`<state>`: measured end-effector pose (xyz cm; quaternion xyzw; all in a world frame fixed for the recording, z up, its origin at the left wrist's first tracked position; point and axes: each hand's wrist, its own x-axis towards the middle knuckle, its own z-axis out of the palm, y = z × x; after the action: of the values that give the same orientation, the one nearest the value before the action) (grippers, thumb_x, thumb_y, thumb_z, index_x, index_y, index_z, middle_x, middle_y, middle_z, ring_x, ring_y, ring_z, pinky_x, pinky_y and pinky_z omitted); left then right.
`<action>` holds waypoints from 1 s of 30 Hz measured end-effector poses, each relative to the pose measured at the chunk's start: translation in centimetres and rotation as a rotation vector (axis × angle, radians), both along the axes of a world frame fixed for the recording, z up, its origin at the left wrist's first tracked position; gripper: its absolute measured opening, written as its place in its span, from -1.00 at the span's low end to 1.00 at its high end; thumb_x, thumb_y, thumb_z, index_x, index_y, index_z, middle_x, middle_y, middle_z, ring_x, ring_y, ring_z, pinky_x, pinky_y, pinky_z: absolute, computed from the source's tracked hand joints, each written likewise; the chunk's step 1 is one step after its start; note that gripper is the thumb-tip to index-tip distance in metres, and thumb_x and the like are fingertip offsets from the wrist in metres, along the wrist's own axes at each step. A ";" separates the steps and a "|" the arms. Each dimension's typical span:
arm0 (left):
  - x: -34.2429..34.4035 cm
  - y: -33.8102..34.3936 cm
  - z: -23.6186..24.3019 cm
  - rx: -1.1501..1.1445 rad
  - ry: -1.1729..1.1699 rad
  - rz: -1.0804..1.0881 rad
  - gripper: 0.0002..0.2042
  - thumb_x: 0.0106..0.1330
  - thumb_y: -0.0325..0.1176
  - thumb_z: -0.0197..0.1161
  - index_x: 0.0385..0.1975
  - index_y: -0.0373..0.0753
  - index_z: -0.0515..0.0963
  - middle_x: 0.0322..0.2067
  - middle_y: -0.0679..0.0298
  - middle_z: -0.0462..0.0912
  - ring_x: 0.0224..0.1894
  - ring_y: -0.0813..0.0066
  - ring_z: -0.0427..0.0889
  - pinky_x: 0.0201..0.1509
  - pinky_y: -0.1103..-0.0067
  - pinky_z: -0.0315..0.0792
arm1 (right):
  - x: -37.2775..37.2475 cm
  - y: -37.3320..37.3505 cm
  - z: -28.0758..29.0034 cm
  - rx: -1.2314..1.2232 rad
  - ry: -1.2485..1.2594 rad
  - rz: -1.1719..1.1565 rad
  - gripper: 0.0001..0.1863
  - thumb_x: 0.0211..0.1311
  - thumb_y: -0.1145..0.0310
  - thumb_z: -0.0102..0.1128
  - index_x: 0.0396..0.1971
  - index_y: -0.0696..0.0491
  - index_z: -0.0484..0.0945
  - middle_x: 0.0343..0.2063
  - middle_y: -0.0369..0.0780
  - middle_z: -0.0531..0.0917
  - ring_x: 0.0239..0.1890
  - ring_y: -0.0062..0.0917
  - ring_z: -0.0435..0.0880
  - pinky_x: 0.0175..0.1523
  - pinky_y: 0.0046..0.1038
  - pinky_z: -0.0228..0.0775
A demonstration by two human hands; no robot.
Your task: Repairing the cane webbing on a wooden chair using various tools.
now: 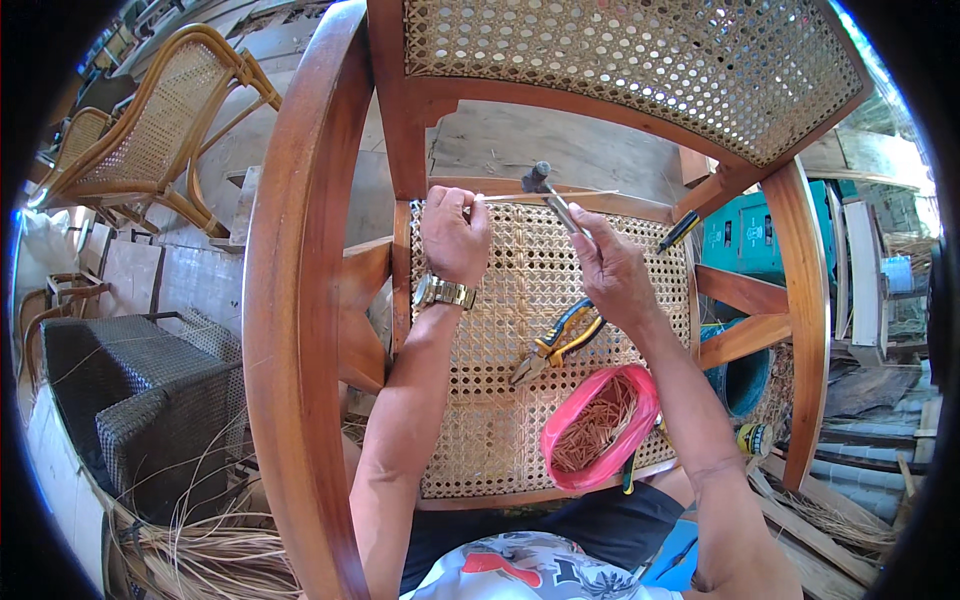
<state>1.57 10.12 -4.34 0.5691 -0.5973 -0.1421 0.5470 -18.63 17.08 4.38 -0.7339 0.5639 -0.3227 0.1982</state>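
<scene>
At the far left of a woven cane seat (480,330), my left hand (456,236) is closed, its fingertips pinching a thin pale cane strip (510,196) that stretches right along the seat's back edge. My right hand (618,268) grips a small hammer (538,180) by its handle. The hammer's dark head is over the back rail, close to the strip. Yellow-and-black pliers (558,340) lie on the cane below my right hand. Nearer me sits an open pink bag (550,455) full of small brown sticks (590,435).
The wooden chair frame (290,300) encloses my arms, with its cane backrest (630,60) beyond. A black-and-yellow tool (680,231) rests at the seat's right rear corner. Outside are a teal box (745,235), a rattan chair (165,120), dark wicker (165,410) and loose cane strands (215,560).
</scene>
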 end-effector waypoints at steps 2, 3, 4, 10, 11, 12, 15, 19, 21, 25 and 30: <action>-0.1 0.1 0.1 -0.005 0.010 0.008 -0.92 0.23 -0.50 0.41 -0.42 -0.30 0.61 -0.36 0.20 0.61 -0.44 0.38 0.64 -0.36 0.49 0.53 | -0.4 0.1 -0.4 0.196 0.100 0.001 -0.70 0.46 0.47 0.12 0.14 0.05 0.51 -0.31 0.01 0.70 -0.34 -0.16 0.74 -0.23 -0.18 0.57; -0.2 0.1 0.1 0.027 0.028 0.003 -0.91 0.22 -0.51 0.41 -0.42 -0.31 0.61 -0.35 0.20 0.62 -0.43 0.38 0.65 -0.36 0.49 0.54 | -0.5 0.1 -0.7 0.168 0.092 0.019 -0.70 0.46 0.47 0.12 0.14 0.05 0.51 -0.31 0.01 0.70 -0.34 -0.16 0.74 -0.23 -0.18 0.57; -0.3 0.0 0.2 -0.015 0.023 0.012 -0.91 0.22 -0.51 0.41 -0.42 -0.31 0.61 -0.35 0.20 0.62 -0.43 0.38 0.65 -0.36 0.49 0.54 | -0.5 0.1 -0.9 0.083 0.086 0.035 -0.70 0.47 0.48 0.12 0.14 0.01 0.52 -0.41 -0.08 0.66 -0.44 -0.31 0.65 -0.32 -0.29 0.49; -0.1 -0.3 0.2 -0.078 0.036 0.031 -0.89 0.23 -0.52 0.40 -0.45 -0.31 0.57 -0.23 0.17 0.66 -0.37 0.37 0.66 -0.33 0.49 0.58 | -0.2 0.0 -1.6 -0.095 0.051 -0.003 -0.71 0.45 0.49 0.17 0.13 0.06 0.54 -0.48 -0.12 0.62 -0.51 -0.48 0.59 -0.36 -0.38 0.47; -0.1 -0.3 0.2 -0.066 0.053 0.024 -0.88 0.21 -0.55 0.39 -0.45 -0.31 0.54 -0.21 0.13 0.65 -0.28 0.27 0.65 -0.29 0.44 0.58 | -0.1 0.0 -1.6 -0.085 0.039 0.002 -0.71 0.45 0.49 0.17 0.13 0.06 0.54 -0.48 -0.12 0.62 -0.51 -0.48 0.59 -0.36 -0.38 0.47; -0.1 -0.3 0.2 -0.018 0.075 0.003 -0.86 0.19 -0.58 0.38 -0.46 -0.31 0.52 -0.19 0.09 0.63 -0.20 0.16 0.63 -0.25 0.40 0.57 | -0.1 0.0 -1.6 -0.097 0.086 0.030 -0.69 0.46 0.47 0.14 0.15 0.04 0.52 -0.42 -0.06 0.64 -0.44 -0.30 0.64 -0.32 -0.27 0.50; -0.2 -0.2 0.2 -0.032 0.075 0.004 -0.86 0.19 -0.59 0.38 -0.45 -0.31 0.50 -0.19 0.09 0.63 -0.19 0.16 0.64 -0.22 0.38 0.57 | -0.3 0.0 -1.0 0.098 0.144 0.036 -0.68 0.45 0.48 0.12 0.16 0.01 0.50 -0.37 -0.01 0.66 -0.39 -0.13 0.70 -0.30 -0.16 0.52; -0.1 -0.1 0.2 -0.036 0.067 0.030 -0.84 0.18 -0.60 0.39 -0.45 -0.30 0.49 -0.20 0.10 0.64 -0.19 0.14 0.64 -0.21 0.38 0.57 | 0.1 0.0 -0.6 0.059 0.035 -0.008 -0.72 0.45 0.48 0.13 0.11 -0.01 0.51 -0.47 -0.03 0.61 -0.46 -0.16 0.65 -0.35 -0.17 0.46; 0.0 -0.3 0.1 -0.071 0.017 0.038 -0.87 0.24 -0.52 0.40 -0.43 -0.31 0.54 -0.19 0.14 0.67 -0.32 0.28 0.67 -0.28 0.44 0.60 | 0.3 0.0 -0.5 0.039 0.031 -0.014 -0.73 0.45 0.48 0.13 0.09 0.00 0.52 -0.51 -0.04 0.58 -0.48 -0.17 0.63 -0.36 -0.17 0.44; 0.1 -0.4 -0.2 -0.056 0.007 0.035 -0.87 0.23 -0.51 0.40 -0.43 -0.30 0.54 -0.18 0.16 0.67 -0.33 0.30 0.67 -0.27 0.44 0.58 | 0.4 0.0 -0.3 0.168 0.103 -0.001 -0.71 0.45 0.47 0.14 0.12 0.06 0.54 -0.42 0.00 0.65 -0.38 -0.16 0.71 -0.28 -0.21 0.51; -0.1 -0.4 -0.2 -0.022 0.088 0.031 -0.86 0.22 -0.48 0.42 -0.39 -0.27 0.55 -0.24 0.19 0.66 -0.35 0.33 0.65 -0.29 0.44 0.57 | 1.0 -0.3 -0.8 -0.035 0.078 0.021 -0.74 0.46 0.46 0.13 0.10 0.05 0.52 -0.26 0.02 0.70 -0.29 -0.13 0.74 -0.22 -0.24 0.57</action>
<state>1.50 9.74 -4.50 0.5655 -0.5654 -0.1517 0.5810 -17.61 16.74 3.58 -0.7552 0.5576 -0.3016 0.1669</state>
